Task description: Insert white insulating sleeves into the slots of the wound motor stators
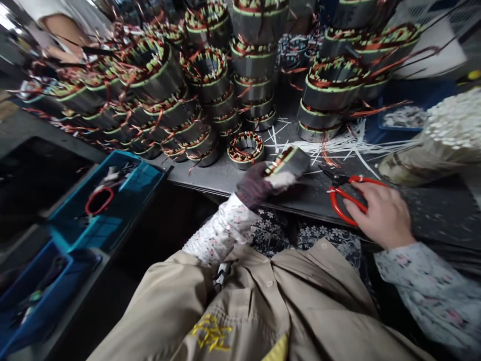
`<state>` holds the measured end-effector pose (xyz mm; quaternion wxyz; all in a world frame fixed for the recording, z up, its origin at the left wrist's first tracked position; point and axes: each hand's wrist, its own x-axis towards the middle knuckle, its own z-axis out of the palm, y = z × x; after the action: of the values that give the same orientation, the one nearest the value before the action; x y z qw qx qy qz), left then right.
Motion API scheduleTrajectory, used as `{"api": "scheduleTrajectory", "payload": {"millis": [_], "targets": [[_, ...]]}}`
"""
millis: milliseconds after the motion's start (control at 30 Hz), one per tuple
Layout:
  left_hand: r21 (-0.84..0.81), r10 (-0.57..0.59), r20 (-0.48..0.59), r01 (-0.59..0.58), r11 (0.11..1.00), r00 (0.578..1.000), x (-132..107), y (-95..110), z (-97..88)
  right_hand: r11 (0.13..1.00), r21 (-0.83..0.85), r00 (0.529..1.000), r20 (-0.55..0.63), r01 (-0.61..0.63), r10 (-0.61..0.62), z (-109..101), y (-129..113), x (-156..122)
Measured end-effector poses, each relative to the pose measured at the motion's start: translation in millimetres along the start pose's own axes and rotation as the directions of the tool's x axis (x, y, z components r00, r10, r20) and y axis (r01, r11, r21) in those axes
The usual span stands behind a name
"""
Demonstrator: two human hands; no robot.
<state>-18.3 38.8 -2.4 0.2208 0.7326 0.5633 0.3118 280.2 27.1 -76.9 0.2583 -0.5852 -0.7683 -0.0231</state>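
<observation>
My left hand (254,186), in a dark glove with pale fingertips, grips a motor stator (294,164) at the table's front edge. The stator is tilted, its grey steel side turned up to the right and its copper windings facing left. To the right, my bare right hand (387,213) is closed around the red handles of a pair of scissors (340,193). Their dark blades point left toward the stator and lie close to the tabletop. Just behind my left hand, another wound stator (245,149) sits flat.
Stacked stators (210,90) line the back, with another stack (330,100) at right. White strips (334,146) litter the table (210,179). A bundle of white sticks (454,125) lies right, by a blue bin (432,95). A teal tray (63,225) stands left. Another person's arm (62,32) shows top left.
</observation>
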Motion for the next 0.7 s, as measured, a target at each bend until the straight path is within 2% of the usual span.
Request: {"api": "scheduleTrajectory", "payload": {"millis": [100,167,233,300,367,500,600,700], "targets": [[0.044,-0.015,-0.111,0.020,0.999,0.994,11,0,-35.9,1.000,0.016,0.999,-0.034,-0.025,0.026,8,-1,-7],[0.200,0.042,-0.142,-0.013,0.980,0.989,26,2,-62.6,0.999,0.038,0.999,-0.033,-0.023,0.024,8,-1,-8],[0.406,0.053,-0.055,-0.026,0.913,0.997,46,1,-84.4,0.999,0.042,0.999,-0.029,-0.023,0.024,6,-1,-7],[0.671,-0.031,0.068,-0.022,0.741,0.997,66,-6,-97.9,0.999,0.030,0.999,-0.028,-0.018,0.019,4,0,-7],[0.791,-0.111,0.128,-0.034,0.611,0.986,83,-16,-104.5,1.000,0.019,1.000,-0.030,0.007,-0.007,3,-1,-7],[0.836,-0.150,0.200,-0.089,0.541,0.968,100,-34,-110.9,0.999,0.003,0.997,-0.069,0.043,-0.042,3,-2,-8],[0.844,-0.107,0.243,-0.156,0.512,0.964,103,-41,-115.7,0.999,-0.010,0.995,-0.085,0.050,-0.050,4,-3,-8],[0.843,-0.057,0.236,-0.175,0.508,0.970,98,-42,-118.3,0.998,-0.015,0.994,-0.096,0.056,-0.058,5,-4,-7]]}}
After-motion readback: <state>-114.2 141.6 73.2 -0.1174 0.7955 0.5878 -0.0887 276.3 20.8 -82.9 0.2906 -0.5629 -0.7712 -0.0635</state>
